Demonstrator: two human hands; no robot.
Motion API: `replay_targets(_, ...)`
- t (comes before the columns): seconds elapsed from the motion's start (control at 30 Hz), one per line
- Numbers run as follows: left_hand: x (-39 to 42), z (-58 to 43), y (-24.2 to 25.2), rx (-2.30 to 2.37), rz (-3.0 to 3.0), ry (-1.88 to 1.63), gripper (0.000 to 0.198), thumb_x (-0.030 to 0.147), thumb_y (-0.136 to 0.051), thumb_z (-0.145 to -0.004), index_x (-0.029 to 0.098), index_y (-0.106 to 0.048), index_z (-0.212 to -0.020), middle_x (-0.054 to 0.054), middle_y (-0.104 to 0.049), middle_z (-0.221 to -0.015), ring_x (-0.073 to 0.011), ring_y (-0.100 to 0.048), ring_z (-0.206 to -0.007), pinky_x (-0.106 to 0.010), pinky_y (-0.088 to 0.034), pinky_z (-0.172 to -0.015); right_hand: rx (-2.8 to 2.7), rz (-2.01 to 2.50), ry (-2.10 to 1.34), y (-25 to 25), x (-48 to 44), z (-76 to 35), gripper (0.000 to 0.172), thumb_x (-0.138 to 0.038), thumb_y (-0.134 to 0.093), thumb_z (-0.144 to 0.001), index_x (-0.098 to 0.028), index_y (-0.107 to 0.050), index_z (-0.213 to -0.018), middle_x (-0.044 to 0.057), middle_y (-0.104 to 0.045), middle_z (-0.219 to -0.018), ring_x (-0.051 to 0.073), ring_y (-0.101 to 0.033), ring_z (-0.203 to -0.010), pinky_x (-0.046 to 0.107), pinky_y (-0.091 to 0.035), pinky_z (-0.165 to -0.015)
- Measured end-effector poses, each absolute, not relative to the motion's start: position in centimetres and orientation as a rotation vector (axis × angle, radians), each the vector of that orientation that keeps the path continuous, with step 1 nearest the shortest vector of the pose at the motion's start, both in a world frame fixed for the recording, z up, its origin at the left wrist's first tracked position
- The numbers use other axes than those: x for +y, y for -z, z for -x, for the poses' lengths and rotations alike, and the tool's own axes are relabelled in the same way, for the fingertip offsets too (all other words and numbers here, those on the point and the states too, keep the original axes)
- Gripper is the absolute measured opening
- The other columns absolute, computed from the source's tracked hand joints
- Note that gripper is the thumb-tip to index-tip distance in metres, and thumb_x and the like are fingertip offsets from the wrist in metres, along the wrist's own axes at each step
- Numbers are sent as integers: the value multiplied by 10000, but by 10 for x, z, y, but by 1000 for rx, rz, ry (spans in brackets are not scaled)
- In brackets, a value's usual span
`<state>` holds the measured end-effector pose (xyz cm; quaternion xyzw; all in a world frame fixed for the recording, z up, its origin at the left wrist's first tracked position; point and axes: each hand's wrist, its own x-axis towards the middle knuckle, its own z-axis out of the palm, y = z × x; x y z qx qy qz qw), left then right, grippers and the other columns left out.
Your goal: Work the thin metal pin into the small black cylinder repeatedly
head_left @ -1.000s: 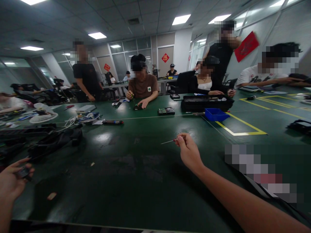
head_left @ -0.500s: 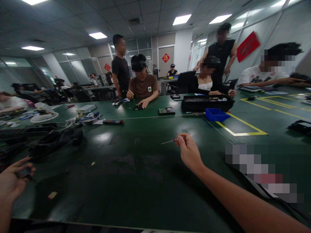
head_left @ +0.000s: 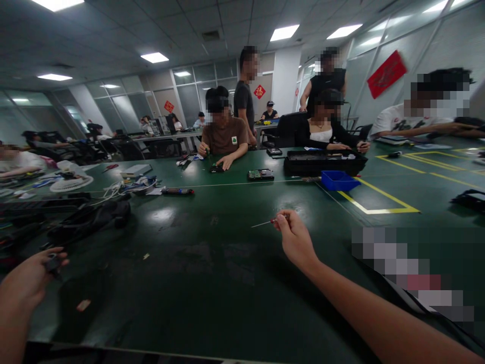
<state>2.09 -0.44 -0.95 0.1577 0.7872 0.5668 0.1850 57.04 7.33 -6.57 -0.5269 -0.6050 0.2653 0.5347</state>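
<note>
In the head view, two bare hands reached out over one green surface (head_left: pixel 182 303). The right hand (head_left: pixel 297 240), its thumb and fingers pinched narrow, held one screwdriver (head_left: pixel 272 221), whose thin shaft pointed left over the middle of the surface. The left hand (head_left: pixel 30 283), at the left edge, held one small dark object (head_left: pixel 52 263) at its fingers; its kind was too unclear to tell. Two small pale scraps (head_left: pixel 84 305) lay apart from each other to the right of that hand. One black bag-like item (head_left: pixel 91 222) lay beyond it. Farther off lay one pen-like tool (head_left: pixel 178 191), one device with a green board (head_left: pixel 260 174), one blue bin (head_left: pixel 337 184) and, just behind the bin, one long black tray (head_left: pixel 322 168). One person in a brown shirt (head_left: pixel 223 136) sat across the surface, and two people (head_left: pixel 244 101) stood farther back.
</note>
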Motion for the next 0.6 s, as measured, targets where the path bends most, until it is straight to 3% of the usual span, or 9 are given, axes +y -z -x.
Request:
replay_targets(0.17,12,-53,17,2169,-763,-1621,220,125,-510,-531,209,-585,-720,51,-583,-656,-148,-521,-622,-223,-407,-549,-1491,1268,-665,58,68,-568,279,-461,-446,-960,-225,-594,-978,42,-662,-825,213,-628,-774,345,-462,-705)
replay_targets(0.33,35,-114,18,1968,-1151,-1346,261,180,-530,-633,172,-631,-873,22,-586,-733,-174,-534,-723,-263,-416,-673,-1548,1261,-721,57,67,-566,290,-487,-491,-940,-228,-621,-953,24,-670,-797,197,-632,-723,338,-470,-682)
replay_targets(0.5,56,-199,12,1752,-1446,-1071,233,239,-464,-665,157,-613,-824,-23,-579,-723,-212,-547,-726,-325,-418,-708,-1581,1242,-771,62,69,-567,272,-447,-509,-935,-233,-626,-1054,38,-699,-924,212,-657,-854,362,-491,-755)
replay_targets(0.6,67,-249,11,1655,-1560,-927,293,305,-492,-717,170,-613,-947,-42,-610,-821,-241,-587,-815,-347,-434,-736,-1585,1257,-773,60,69,-568,267,-429,-525,-922,-232,-635,-1065,44,-704,-948,219,-654,-862,368,-494,-745)
